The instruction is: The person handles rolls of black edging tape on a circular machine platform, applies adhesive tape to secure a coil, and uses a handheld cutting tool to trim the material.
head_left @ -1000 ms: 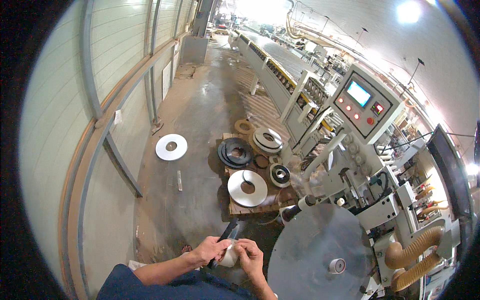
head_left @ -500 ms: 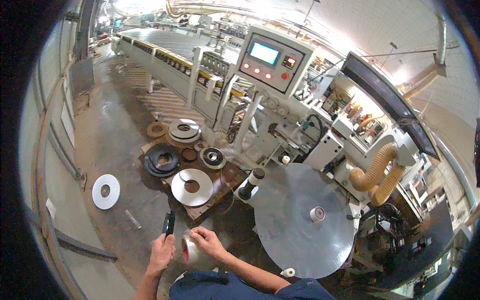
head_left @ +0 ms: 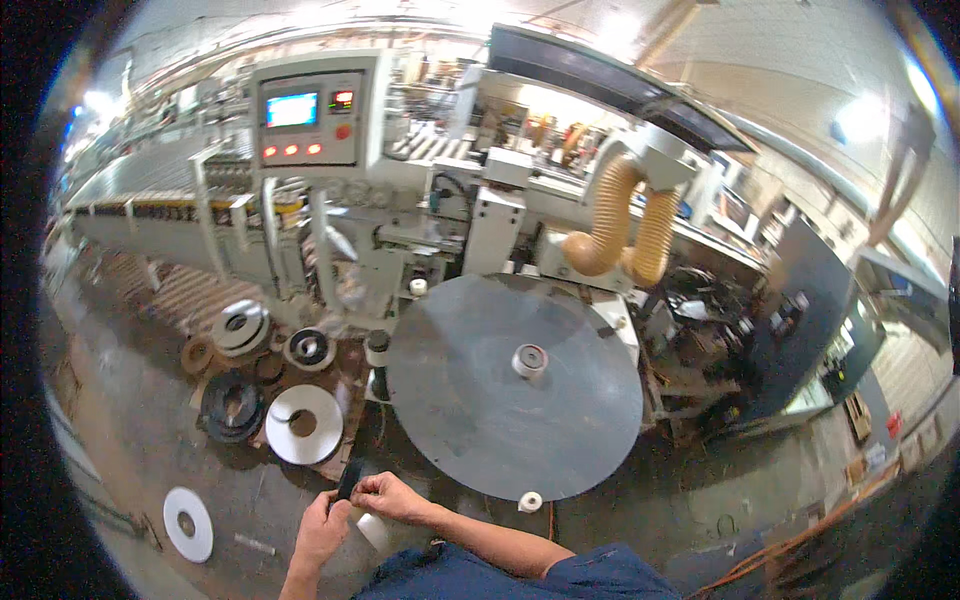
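Note:
My left hand is closed round a thin black coil, seen nearly edge-on and tilted upright. Close against it, my right hand is closed with thumb and fingers pinched at the coil's side. Just below the right fingers hangs a roll of whitish packing tape. The fingertips are partly hidden, so I cannot tell whether they grip the roll itself or its loose end. Both hands are in front of my body, left of the large grey round table.
White coil, black coils and other rolls lie on a low wooden pallet at left. Another white coil is on the floor. Behind stand a control panel, a roller conveyor and a machine with yellowish hoses.
My view has swung right, toward the round table. My right hand has come from beside the black coil up against it, with the tape roll now lower and its red core out of sight.

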Demonstrator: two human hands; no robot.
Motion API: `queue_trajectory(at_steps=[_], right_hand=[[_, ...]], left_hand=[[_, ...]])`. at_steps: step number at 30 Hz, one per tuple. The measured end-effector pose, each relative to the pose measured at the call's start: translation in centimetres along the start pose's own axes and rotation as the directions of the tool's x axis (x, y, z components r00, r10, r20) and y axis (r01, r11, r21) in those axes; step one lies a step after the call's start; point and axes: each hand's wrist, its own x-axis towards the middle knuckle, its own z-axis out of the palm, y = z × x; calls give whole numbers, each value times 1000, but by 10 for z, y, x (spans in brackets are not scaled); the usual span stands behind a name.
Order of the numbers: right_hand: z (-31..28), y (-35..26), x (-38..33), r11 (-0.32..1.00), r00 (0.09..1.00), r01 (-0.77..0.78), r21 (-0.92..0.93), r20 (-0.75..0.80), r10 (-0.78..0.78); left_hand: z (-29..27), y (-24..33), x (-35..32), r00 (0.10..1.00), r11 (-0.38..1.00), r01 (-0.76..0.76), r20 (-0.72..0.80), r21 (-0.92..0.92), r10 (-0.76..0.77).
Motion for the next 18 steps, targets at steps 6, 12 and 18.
queue_trajectory(at_steps=[6,12,18], right_hand=[[-36,-1,-35,993,992,-108,55,-55,111],[-40,19,-53,907,985,-116,405,-72,158],[-40,12,-48,934,980,-193,302,5,201]], left_hand=[[40,40,10,975,973,-176,164,152,150],[54,34,14,976,981,-131,190,143,102],[53,52,-1,985,962,-168,84,216,153]])
